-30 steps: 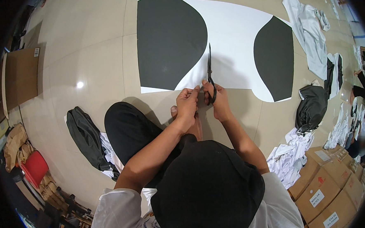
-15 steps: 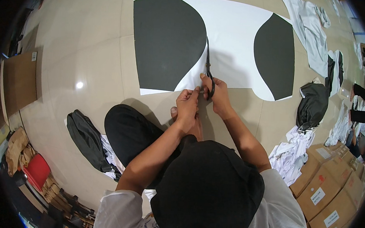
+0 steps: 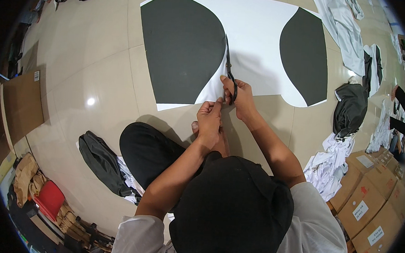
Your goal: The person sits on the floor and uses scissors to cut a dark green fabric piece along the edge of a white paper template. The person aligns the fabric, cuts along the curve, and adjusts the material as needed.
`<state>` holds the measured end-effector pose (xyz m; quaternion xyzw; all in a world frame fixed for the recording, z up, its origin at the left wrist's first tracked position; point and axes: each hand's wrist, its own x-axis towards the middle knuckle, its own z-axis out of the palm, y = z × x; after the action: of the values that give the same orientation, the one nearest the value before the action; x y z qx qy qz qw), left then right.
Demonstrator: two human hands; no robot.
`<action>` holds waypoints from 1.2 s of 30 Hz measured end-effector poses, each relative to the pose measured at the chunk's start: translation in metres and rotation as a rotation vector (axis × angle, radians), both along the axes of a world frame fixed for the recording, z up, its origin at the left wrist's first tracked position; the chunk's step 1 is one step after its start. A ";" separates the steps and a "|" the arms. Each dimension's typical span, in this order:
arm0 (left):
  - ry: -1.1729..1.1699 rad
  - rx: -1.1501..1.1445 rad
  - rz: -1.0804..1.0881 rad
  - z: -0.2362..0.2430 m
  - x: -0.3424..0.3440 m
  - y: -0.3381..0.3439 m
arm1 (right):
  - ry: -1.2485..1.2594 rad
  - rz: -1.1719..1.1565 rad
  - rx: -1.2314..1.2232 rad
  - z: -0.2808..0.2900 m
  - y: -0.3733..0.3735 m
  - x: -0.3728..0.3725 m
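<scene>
Black long-bladed scissors [image 3: 229, 70] in right hand's [image 3: 242, 97] fingers; left hand's [image 3: 208, 119] pinch smooth white sheet's [image 3: 257, 33] near edge. Cutting seems early: both dark-grey curved panels [image 3: 183, 52] look undetached.

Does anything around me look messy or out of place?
The white cloth heap beside the cardboard boxes looks untidy: it lies crumpled on the floor, while the black-and-white sheet before you is spread flat. I see no spill.

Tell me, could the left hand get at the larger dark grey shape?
Probably yes. The left hand seems to pinch the near edge of the white sheet, close to the larger dark grey shape, whose surface looks uncovered. The scissors in the right hand are by the shape's right side.
</scene>
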<state>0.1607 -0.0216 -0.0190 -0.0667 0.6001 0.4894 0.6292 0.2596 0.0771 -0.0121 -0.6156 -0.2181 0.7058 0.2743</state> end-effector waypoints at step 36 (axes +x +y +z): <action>0.049 -0.029 -0.049 0.006 -0.002 0.002 | -0.042 0.031 0.016 0.003 0.027 -0.002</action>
<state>0.1583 -0.0199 -0.0131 -0.0491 0.6236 0.4667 0.6252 0.2571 0.1039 -0.0090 -0.6245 -0.2392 0.6951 0.2637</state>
